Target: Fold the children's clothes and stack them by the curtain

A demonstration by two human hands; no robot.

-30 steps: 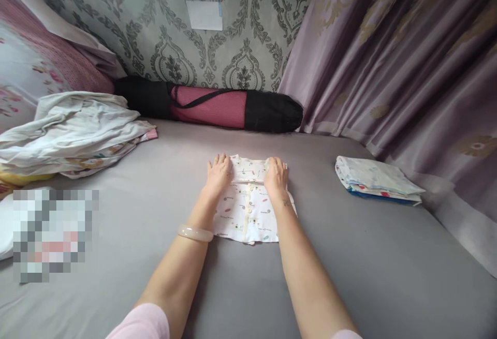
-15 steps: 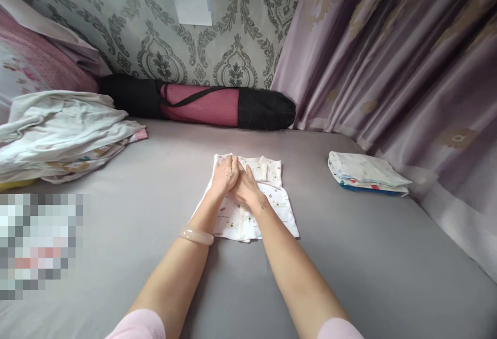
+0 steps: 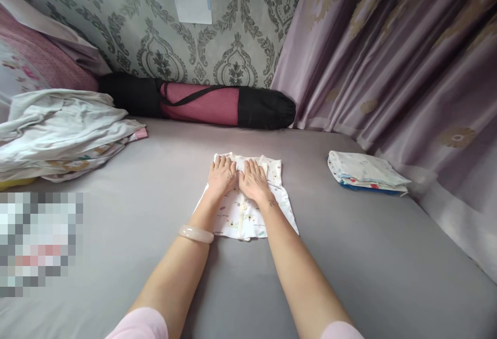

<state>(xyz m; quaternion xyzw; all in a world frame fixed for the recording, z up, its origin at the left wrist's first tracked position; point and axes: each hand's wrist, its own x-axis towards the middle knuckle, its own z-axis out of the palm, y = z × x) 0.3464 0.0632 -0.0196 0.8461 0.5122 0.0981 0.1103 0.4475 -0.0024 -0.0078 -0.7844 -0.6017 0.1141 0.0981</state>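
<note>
A small white printed baby shirt point(image 3: 243, 217) lies on the grey sheet in front of me, its upper part folded in. My left hand point(image 3: 222, 177) rests flat on the upper left of the shirt, fingers stretched away from me. Beside it, my right hand point(image 3: 254, 179) lies flat on the upper middle, fingers also stretched out. The two thumbs are close together with a narrow gap between the hands. Neither hand grips the cloth. A pale bangle point(image 3: 196, 234) circles my left forearm.
A folded stack of clothes point(image 3: 367, 172) lies at the right by the purple curtain point(image 3: 349, 59). A heap of loose clothes point(image 3: 62, 127) is at the left. Along the patterned wall lies a long black and pink mat bag point(image 3: 202, 103). A blurred patch covers something at lower left.
My hands have moved apart from their overlapping position at the shirt's upper middle. Both now lie flat side by side, with the right hand turned straighter forward.
</note>
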